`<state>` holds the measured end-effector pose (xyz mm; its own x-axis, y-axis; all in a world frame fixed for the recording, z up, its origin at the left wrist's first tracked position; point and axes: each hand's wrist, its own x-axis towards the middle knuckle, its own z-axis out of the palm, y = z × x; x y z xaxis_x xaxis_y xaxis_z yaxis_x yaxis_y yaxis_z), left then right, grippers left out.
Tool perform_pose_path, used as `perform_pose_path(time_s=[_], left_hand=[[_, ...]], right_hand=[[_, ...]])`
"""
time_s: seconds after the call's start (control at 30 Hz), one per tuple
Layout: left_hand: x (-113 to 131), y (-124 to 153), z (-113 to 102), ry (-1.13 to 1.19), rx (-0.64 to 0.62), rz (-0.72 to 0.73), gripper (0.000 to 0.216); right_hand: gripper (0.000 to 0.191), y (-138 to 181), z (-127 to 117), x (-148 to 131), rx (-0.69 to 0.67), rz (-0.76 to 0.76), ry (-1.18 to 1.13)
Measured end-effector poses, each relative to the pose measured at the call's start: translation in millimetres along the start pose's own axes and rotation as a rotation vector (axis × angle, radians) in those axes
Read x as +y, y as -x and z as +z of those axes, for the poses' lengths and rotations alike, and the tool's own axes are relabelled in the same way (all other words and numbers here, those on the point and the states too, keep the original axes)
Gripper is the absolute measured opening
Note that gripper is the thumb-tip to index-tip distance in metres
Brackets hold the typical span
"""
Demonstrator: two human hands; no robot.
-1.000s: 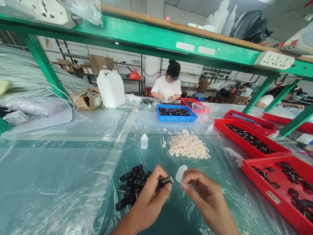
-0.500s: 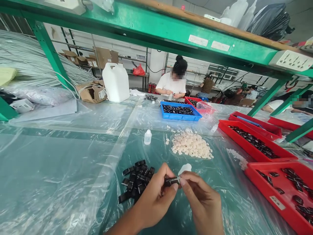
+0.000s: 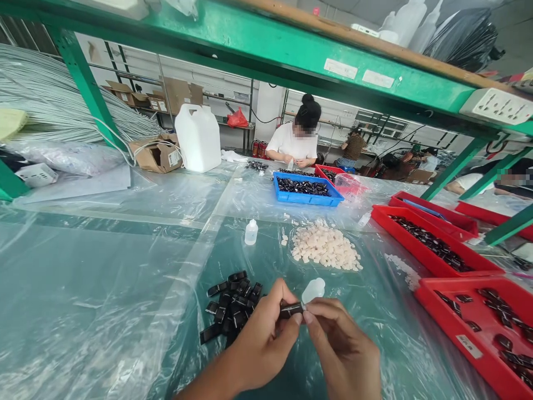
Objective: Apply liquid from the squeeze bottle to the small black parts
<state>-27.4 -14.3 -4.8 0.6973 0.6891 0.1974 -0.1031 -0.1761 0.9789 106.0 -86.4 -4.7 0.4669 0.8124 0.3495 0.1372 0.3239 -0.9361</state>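
Note:
My left hand (image 3: pixel 266 333) is closed around a small glossy black plastic part (image 3: pixel 290 310), held level between thumb and fingers. At the part's right end, the thumb and fingertips of my right hand (image 3: pixel 341 339) pinch a tiny whitish piece, mostly hidden by the fingers. Just behind these fingertips shows a translucent white rounded object (image 3: pixel 313 290); whether it touches the hand I cannot tell. A heap of similar black parts (image 3: pixel 227 311) lies left of my left hand. Farther back is a pile of small cream-coloured pieces (image 3: pixel 325 247).
A small white bottle (image 3: pixel 251 232) stands beyond the black heap. Red trays (image 3: pixel 449 339) with black parts line the right side; a blue tray (image 3: pixel 308 199) sits farther back. A green shelf frame (image 3: pixel 266 50) spans overhead. Across the table a person (image 3: pixel 293 139) handles something small.
My right fingertips have shifted slightly down and closer to the end of the black part, covering more of the whitish piece. The left hand keeps its grip.

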Motion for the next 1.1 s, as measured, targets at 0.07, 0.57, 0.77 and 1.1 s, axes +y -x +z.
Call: perform_pose_path(time_s=[0.07,0.57,0.77,1.1], left_hand=[[-0.5,1.0,0.9,-0.034,0.004,-0.008,0.024],[-16.5,10.8,7.1,-0.216,0.076,-0.012,0.01],[-16.4,6.2,4.7,-0.228,0.064,0.016,0.01],[-20.8,15.1,17.3,-0.238,0.224,-0.01,0.026]], right_hand=[[0.002,1.9,1.5,-1.9,0.011,0.016,0.0],[0.008,4.2,1.2,7.8,-0.03,-0.038,0.024],[0.009,-4.5,-3.1,4.2,-0.112,-0.044,0.017],[0.025,12.2,6.9,10.0,0.042,-0.25,0.147]])
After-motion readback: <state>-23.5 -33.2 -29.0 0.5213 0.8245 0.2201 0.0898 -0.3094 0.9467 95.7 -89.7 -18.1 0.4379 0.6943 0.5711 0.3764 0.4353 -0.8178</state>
